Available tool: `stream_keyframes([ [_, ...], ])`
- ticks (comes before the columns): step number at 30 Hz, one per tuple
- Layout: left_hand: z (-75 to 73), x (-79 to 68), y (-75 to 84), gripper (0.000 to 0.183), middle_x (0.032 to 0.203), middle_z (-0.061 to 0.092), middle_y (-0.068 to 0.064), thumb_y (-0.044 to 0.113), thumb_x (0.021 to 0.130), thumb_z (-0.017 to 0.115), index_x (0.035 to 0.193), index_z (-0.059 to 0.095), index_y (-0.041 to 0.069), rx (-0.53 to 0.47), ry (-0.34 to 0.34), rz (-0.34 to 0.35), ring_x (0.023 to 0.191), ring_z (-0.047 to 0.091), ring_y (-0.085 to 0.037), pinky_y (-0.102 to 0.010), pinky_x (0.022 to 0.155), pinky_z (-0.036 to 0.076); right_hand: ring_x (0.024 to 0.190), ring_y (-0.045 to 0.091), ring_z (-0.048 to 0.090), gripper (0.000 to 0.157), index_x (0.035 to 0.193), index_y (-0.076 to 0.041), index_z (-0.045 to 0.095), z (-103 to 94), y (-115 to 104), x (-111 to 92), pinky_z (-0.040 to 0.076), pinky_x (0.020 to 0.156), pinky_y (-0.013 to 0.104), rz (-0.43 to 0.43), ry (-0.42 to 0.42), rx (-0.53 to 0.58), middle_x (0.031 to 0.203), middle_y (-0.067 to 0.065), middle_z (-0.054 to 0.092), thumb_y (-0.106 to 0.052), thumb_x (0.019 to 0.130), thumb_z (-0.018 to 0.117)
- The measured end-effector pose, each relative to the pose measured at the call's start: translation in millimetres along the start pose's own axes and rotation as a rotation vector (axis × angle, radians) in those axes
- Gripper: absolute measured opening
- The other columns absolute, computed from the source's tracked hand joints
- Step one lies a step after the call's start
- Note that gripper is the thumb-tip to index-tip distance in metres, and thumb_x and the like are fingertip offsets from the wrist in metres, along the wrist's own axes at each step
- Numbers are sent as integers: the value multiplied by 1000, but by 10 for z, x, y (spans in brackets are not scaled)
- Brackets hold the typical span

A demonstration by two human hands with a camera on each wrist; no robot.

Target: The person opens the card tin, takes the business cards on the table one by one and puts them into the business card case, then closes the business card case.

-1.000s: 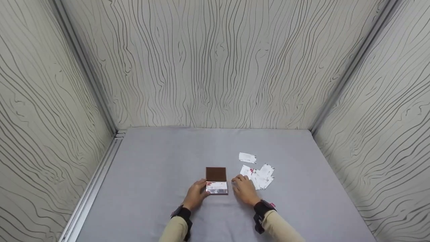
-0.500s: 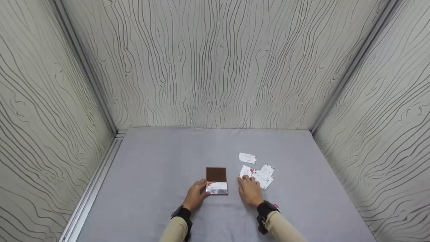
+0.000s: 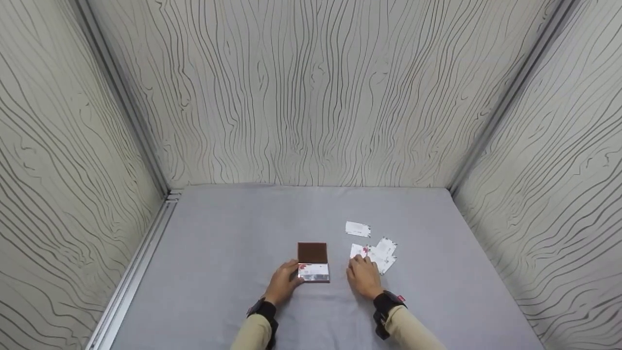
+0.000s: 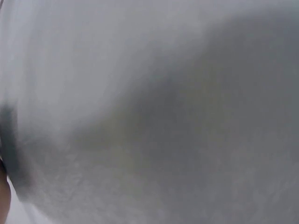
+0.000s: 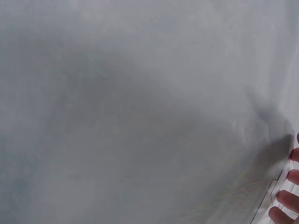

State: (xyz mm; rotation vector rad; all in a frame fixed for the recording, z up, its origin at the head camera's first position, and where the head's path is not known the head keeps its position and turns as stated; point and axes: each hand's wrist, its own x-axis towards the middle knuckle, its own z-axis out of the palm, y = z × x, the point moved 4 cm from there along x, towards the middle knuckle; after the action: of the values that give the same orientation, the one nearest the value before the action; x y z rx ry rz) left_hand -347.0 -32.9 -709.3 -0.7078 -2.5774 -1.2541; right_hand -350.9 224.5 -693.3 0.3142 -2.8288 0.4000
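Note:
A brown card holder [image 3: 312, 252] lies unfolded on the cloth in the head view. Its lower half has a clear pocket with a white, red-flowered card [image 3: 313, 270] in it. My left hand [image 3: 282, 282] grips the holder's left edge, fingers at the upper side and thumb at the lower corner. To the right, my right hand [image 3: 364, 278] rests its fingertips on a white card with a red flower [image 3: 357, 250], at the near-left of a loose pile of cards [image 3: 385, 253]. In the right wrist view, only fingertips [image 5: 288, 199] show at the right edge, spread apart.
A single card [image 3: 358, 229] lies beyond the pile. Grey cloth [image 3: 233, 228] covers the table. Patterned panels [image 3: 311, 97] stand behind and at both sides, and a metal rail [image 3: 131, 282] runs along the left edge.
My right hand has moved right, from beside the card holder onto the cards. The flowered card under its fingers has turned and slid slightly nearer. My left hand has stayed on the holder.

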Motion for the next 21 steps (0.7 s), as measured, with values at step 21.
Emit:
stream_keyframes([
  [21,-11,-6,18,43,132,58,-26,5,88,72,125,60,-12,-23,-25,-102,127,50,-43,-55,107,39,94,46,50,58,115,10,51,46,234,51,42,77,55,343,45,-14,97,29,49,-31,83,77],
])
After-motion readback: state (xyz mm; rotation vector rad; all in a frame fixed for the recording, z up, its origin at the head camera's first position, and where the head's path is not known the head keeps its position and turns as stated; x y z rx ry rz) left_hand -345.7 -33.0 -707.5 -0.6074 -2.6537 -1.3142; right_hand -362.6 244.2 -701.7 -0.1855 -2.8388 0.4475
